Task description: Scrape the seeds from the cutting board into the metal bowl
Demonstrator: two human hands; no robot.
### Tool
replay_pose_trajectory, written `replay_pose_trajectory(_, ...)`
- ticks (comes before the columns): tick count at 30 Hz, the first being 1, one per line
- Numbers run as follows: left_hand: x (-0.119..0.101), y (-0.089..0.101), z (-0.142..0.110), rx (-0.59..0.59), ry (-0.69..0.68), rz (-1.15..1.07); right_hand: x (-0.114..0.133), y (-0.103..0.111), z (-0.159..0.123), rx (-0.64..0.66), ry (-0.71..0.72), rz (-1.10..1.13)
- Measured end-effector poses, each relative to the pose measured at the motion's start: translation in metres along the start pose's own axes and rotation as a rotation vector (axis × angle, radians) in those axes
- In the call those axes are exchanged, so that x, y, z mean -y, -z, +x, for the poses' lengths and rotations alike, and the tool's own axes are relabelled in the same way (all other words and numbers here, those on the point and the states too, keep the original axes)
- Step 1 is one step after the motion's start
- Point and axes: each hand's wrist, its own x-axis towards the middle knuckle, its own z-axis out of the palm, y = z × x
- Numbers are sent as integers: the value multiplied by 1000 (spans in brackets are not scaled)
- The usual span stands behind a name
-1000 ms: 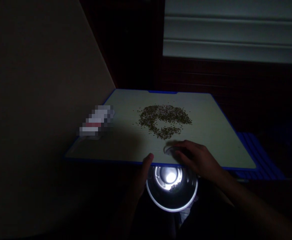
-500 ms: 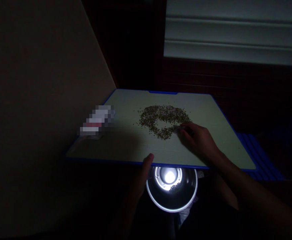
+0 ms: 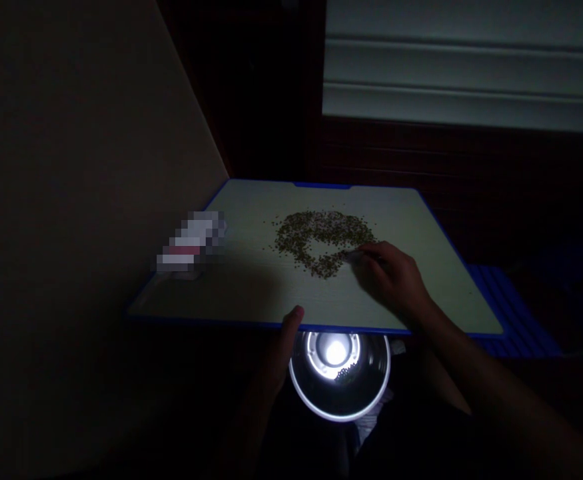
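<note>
Small greenish-brown beans or seeds (image 3: 321,227) lie in a rough ring on a pale board (image 3: 241,293) with a blue rim. At the near right of the ring, my right hand (image 3: 396,273) is closed in a pinch on a small, thin, pale tool (image 3: 355,255), whose tip touches the seeds. I cannot make out its exact kind. My left hand (image 3: 287,337) grips the board's front edge, thumb on top and fingers hidden below. Just under that edge sits a shiny metal bowl (image 3: 338,413) with some seeds inside, partly covered by the board.
A white packet (image 3: 191,243), blurred out, rests at the board's left side. Beyond the left edge rises a wall (image 3: 96,133). Dark wood and a pale slatted panel (image 3: 461,67) stand behind. A blue striped surface (image 3: 516,313) shows at the right. The room is dim.
The view has shifted slightly, so everything sits a little further left. My right hand stays beside the seeds with the small tool, and my left hand keeps its hold on the board.
</note>
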Motion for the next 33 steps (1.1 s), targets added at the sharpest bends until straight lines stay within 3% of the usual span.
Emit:
replay_pose_trajectory(4, 2, 0, 2, 2, -27, -3, 3, -2, 3, 67, 51, 8)
replay_pose_trajectory(10, 4, 0, 3, 8, -9, -3, 3, -1, 2, 63, 50, 30)
replay_pose_trajectory(14, 6, 1, 4, -19, -43, 2, 2, -1, 0, 26, -20, 29)
replay_pose_trajectory(18, 7, 0, 4, 25, 16, -34, 0, 0, -2, -1, -109, 24)
replay_pose_trajectory(26, -4, 0, -2, 15, 22, 3, 0, 0, -3, -8, -153, 5)
replay_pose_trajectory(33, 0, -3, 0, 23, -4, -52, 5, 2, -2, 22, -202, 62)
